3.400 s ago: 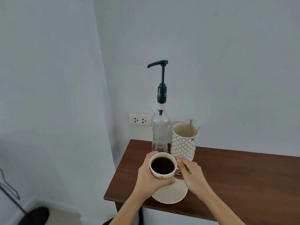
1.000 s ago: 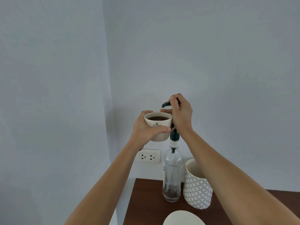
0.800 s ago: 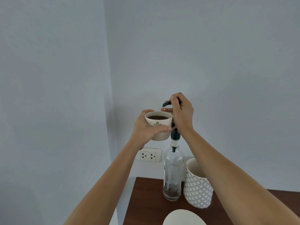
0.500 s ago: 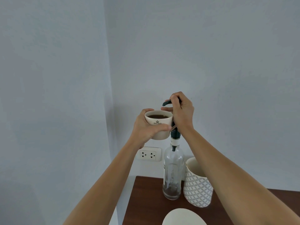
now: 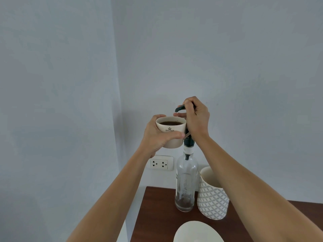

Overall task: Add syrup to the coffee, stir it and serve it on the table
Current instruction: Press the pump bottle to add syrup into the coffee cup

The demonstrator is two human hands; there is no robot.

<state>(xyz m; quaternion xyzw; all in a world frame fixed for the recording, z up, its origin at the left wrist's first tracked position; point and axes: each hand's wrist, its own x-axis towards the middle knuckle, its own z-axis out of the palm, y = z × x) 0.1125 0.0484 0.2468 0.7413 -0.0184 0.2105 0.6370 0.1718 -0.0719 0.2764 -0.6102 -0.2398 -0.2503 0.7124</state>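
Coffee cup (image 5: 171,131) is held raised under the pump spout (image 5: 180,108) so syrup falls inside the rim. Left hand (image 5: 157,135) is wrapped around the cup wall, at 9 o'clock from the syrup bottle (image 5: 185,182). Right hand (image 5: 196,117) is clenched over the pump head, pressing down. A saucer (image 5: 197,232) waits at 6 o'clock on the table (image 5: 157,206), apparently for serving.

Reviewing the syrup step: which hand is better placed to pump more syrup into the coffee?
The right hand: it already grips the pump head, whose nozzle hangs over the cup. The left hand is busy holding that cup beneath it.
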